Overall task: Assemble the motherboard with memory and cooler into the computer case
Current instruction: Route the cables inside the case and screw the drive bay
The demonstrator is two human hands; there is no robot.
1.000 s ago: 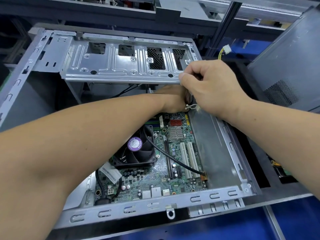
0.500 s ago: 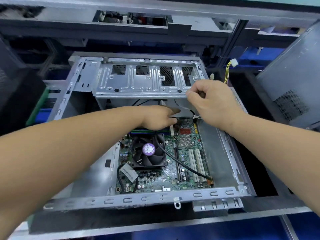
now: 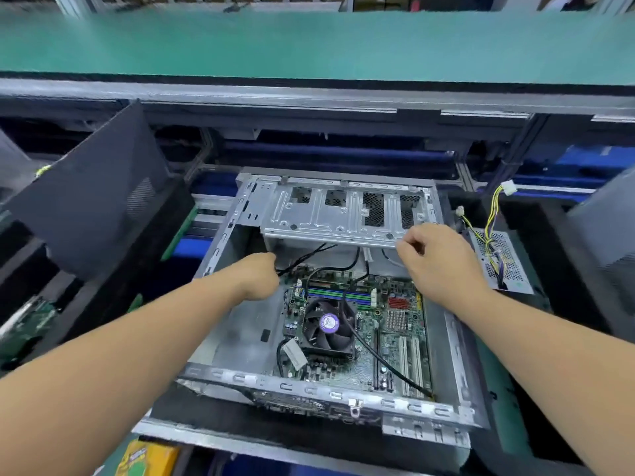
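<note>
The open computer case (image 3: 220,266) lies flat at the centre of the workstation, silver frame up, its drive cage (image 3: 347,214) spanning the far end. Inside sits the motherboard (image 3: 395,341), green, flat against the case floor toward the right side. On it the cooler (image 3: 328,329), a black fan with a purple hub label, sits left of centre, and the memory (image 3: 340,296) runs as green and blue strips just beyond the fan. A black cable (image 3: 374,355) crosses the board to its near right corner.

Half a second back, both hands were bunched together under the right end of the cage; now they are apart. The left hand (image 3: 257,276) has swung over to the case's left, and the view has pulled back.

That left hand is curled round thin black wires (image 3: 302,259) at the board's far left corner. The right hand (image 3: 436,259) hovers at the cage's right edge, fingers curled loosely; whether it holds anything, I can't tell.
</note>
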